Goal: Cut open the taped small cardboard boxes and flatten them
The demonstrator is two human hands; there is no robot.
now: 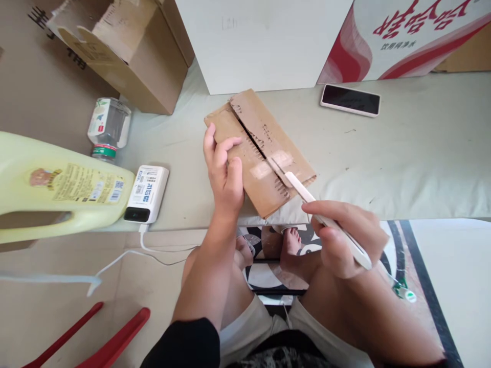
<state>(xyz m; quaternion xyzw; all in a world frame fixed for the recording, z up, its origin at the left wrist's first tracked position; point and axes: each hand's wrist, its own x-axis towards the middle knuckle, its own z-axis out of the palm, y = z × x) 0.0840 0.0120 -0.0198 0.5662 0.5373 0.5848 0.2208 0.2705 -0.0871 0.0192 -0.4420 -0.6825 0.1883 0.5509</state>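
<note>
A small brown cardboard box [245, 153] lies slanted on the pale cloth-covered surface. Its two top flaps meet at a dark, ragged seam, with a strip of tape [282, 159] across the lower part. My left hand [226, 171] grips the box along its left side, thumb and fingers resting on the flap. In my right hand [347, 232] is a white utility knife [307, 193], held by its handle. The thin blade points up and left and touches the seam at the tape; how deep the tip goes I cannot tell.
A phone [351, 100] lies at the back right. White box [264, 46] and red-white carton [383, 41] stand behind. At left are a power bank [147, 193] with a cable, a yellow jug [65, 184], a plastic bottle [109, 128] and an open carton [149, 61].
</note>
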